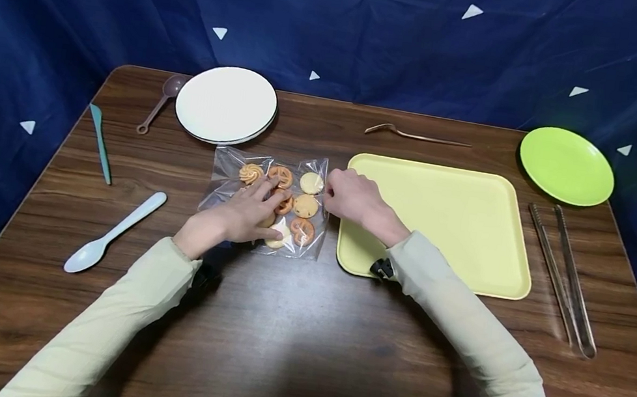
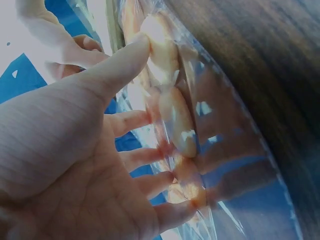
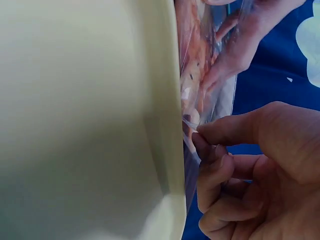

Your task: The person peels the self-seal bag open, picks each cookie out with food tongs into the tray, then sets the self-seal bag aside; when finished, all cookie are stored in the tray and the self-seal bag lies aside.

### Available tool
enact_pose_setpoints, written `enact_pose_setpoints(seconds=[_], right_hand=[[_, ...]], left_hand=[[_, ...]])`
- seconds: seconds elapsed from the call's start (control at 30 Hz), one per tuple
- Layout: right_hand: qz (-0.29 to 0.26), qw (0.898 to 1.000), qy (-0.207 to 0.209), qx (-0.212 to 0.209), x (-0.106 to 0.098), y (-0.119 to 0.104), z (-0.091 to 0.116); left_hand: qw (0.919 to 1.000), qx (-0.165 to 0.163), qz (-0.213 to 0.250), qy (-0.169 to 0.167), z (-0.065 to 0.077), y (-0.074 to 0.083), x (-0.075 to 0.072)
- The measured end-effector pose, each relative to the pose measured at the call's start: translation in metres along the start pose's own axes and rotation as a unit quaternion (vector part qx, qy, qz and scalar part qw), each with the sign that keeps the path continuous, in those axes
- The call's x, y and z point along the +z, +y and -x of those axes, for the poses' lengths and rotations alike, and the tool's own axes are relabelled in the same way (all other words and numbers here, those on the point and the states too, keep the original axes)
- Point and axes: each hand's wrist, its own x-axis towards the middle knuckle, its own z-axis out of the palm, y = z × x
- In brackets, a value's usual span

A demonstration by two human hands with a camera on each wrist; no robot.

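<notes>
A clear plastic bag of cookies (image 1: pixel 306 206) lies flat on the table, with round, swirled and pretzel-shaped cookies inside. My left hand (image 1: pixel 246 211) rests on the bag with its fingers spread, covering some of the cookies. In the left wrist view, the fingertips (image 2: pixel 137 120) touch the film over the cookies. My right hand (image 1: pixel 357 196) pinches the bag's right edge between thumb and index finger, as the right wrist view shows, its other fingers curled. Right beside the bag is a pale yellow tray (image 1: pixel 457 227), and the right wrist passes over its left side.
White plates (image 1: pixel 226 104) are stacked behind the bag. To the left lie a white spoon (image 1: pixel 114 234), a teal knife (image 1: pixel 102 144) and a purplish measuring spoon (image 1: pixel 159 105). A copper-coloured fork (image 1: pixel 420 136), a green plate (image 1: pixel 567 166) and metal tongs (image 1: pixel 565 279) surround the tray.
</notes>
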Motion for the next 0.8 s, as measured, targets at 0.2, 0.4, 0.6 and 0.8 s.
enact_pose_setpoints(seconds=[0.2, 0.4, 0.6, 0.8], right_hand=[[-0.009, 1.0, 0.0, 0.008, -0.005, 0.009, 0.007], [-0.038, 0.999, -0.015, 0.006, -0.01, 0.013, 0.011], [-0.046, 0.999, 0.006, 0.007, -0.013, 0.004, 0.004], [-0.003, 1.0, 0.006, 0.024, -0.009, -0.006, -0.01]], left_hand=[[1.0, -0.003, 0.006, -0.001, 0.001, 0.0, 0.0], [0.9999, -0.007, 0.005, -0.009, 0.001, -0.001, -0.001], [1.0, 0.001, 0.002, 0.002, 0.002, 0.0, -0.001], [1.0, 0.001, 0.001, 0.002, 0.002, 0.0, 0.0]])
